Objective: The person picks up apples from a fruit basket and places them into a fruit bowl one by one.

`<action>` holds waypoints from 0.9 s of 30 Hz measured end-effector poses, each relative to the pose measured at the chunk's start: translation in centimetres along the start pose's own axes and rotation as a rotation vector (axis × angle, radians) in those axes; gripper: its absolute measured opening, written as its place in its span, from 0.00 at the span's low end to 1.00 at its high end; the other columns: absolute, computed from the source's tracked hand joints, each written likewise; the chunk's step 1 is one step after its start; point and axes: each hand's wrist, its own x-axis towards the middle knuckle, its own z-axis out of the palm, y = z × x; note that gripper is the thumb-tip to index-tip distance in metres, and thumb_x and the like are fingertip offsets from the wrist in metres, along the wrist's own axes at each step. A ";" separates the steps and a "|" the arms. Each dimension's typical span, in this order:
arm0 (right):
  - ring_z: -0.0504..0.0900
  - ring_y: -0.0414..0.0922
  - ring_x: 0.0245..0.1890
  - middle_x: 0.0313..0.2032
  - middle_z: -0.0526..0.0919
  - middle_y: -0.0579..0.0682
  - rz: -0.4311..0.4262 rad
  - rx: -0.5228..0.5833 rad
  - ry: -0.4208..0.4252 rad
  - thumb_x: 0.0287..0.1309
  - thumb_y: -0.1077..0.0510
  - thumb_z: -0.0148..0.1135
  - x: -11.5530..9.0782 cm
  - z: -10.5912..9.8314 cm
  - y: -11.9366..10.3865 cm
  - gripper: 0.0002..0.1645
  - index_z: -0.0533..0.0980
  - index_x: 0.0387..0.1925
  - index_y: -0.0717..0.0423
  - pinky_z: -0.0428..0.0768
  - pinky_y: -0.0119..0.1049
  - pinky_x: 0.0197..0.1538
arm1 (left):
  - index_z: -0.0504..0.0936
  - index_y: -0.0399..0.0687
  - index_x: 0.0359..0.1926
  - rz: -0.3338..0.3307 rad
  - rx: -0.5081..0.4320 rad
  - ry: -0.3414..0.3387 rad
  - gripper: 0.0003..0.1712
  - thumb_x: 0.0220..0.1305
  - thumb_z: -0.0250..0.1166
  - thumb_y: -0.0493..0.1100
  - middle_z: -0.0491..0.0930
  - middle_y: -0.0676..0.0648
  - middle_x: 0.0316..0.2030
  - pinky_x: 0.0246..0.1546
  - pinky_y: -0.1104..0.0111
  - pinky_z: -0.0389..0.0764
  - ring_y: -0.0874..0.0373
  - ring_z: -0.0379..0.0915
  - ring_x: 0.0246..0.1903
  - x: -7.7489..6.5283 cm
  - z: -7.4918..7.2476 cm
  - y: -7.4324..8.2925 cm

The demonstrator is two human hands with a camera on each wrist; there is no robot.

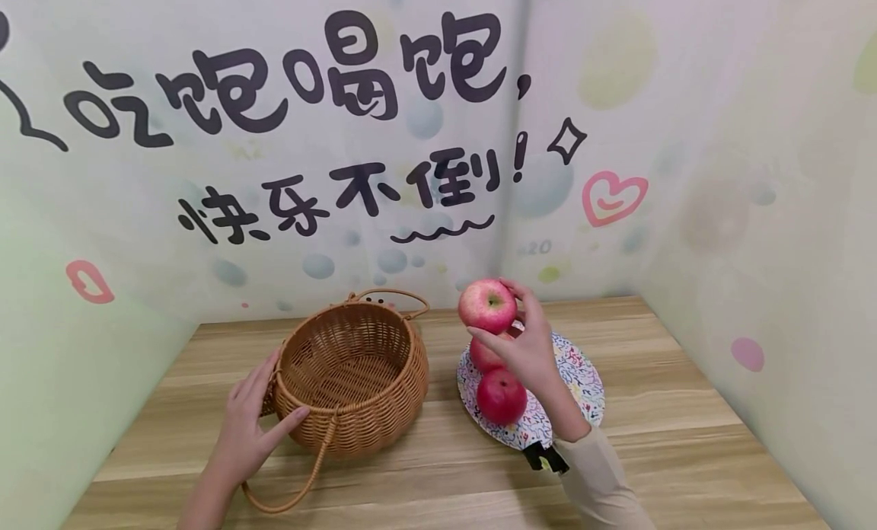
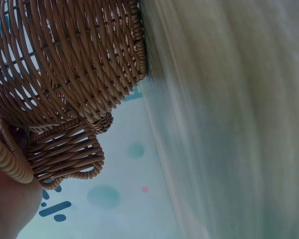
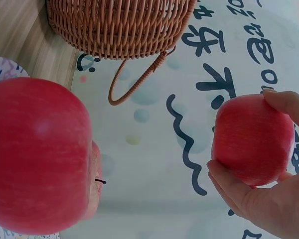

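Note:
In the head view my right hand (image 1: 524, 343) holds a pink-red apple (image 1: 487, 305) between thumb and fingers, raised over a patterned round plate (image 1: 578, 378). Beneath it on the plate are a red apple (image 1: 502, 397) in front and another apple (image 1: 485, 353) behind, partly covered by the hand. The right wrist view shows the held apple (image 3: 253, 139) gripped from the side. A brown wicker basket (image 1: 404, 408) stands to the left, its inside bare. My left hand (image 1: 250, 423) rests against its left rim, thumb on the front edge; in the left wrist view most of that hand is hidden.
Two looped handles hang off the basket, the front handle (image 1: 311, 477) down toward the table and the back handle (image 1: 411, 298) near the wall. A black piece (image 1: 546, 458) sits at the plate's front edge. The wooden table (image 1: 425, 492) meets a printed wall (image 1: 438, 134) behind.

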 end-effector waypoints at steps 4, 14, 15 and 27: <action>0.82 0.56 0.56 0.68 0.74 0.56 0.018 -0.009 0.007 0.52 0.65 0.82 0.2 -0.3 0.1 0.50 0.66 0.74 0.56 0.85 0.32 0.49 | 0.56 0.45 0.84 0.002 -0.001 0.002 0.56 0.60 0.75 0.47 0.64 0.27 0.74 0.70 0.51 0.51 0.25 0.60 0.70 0.0 0.0 0.1; 0.80 0.55 0.55 0.69 0.73 0.55 0.033 -0.015 0.029 0.52 0.64 0.82 0.6 -1.1 0.3 0.50 0.66 0.74 0.56 0.83 0.33 0.50 | 0.57 0.42 0.83 0.002 -0.002 0.002 0.56 0.60 0.75 0.47 0.65 0.27 0.74 0.71 0.50 0.50 0.25 0.59 0.70 0.0 0.0 0.1; 0.80 0.55 0.55 0.69 0.73 0.55 0.031 -0.019 0.031 0.52 0.64 0.82 0.6 -1.2 0.4 0.50 0.66 0.74 0.56 0.83 0.34 0.50 | 0.57 0.42 0.83 0.002 -0.002 0.003 0.56 0.60 0.75 0.47 0.65 0.27 0.74 0.71 0.50 0.50 0.25 0.59 0.70 0.0 0.0 0.1; 0.80 0.56 0.55 0.69 0.72 0.55 0.042 -0.044 0.049 0.54 0.61 0.82 1.1 -2.0 1.3 0.50 0.66 0.74 0.55 0.84 0.39 0.52 | 0.56 0.48 0.84 -0.002 -0.004 0.000 0.57 0.60 0.76 0.47 0.65 0.28 0.75 0.71 0.53 0.50 0.26 0.59 0.71 -0.1 0.0 0.0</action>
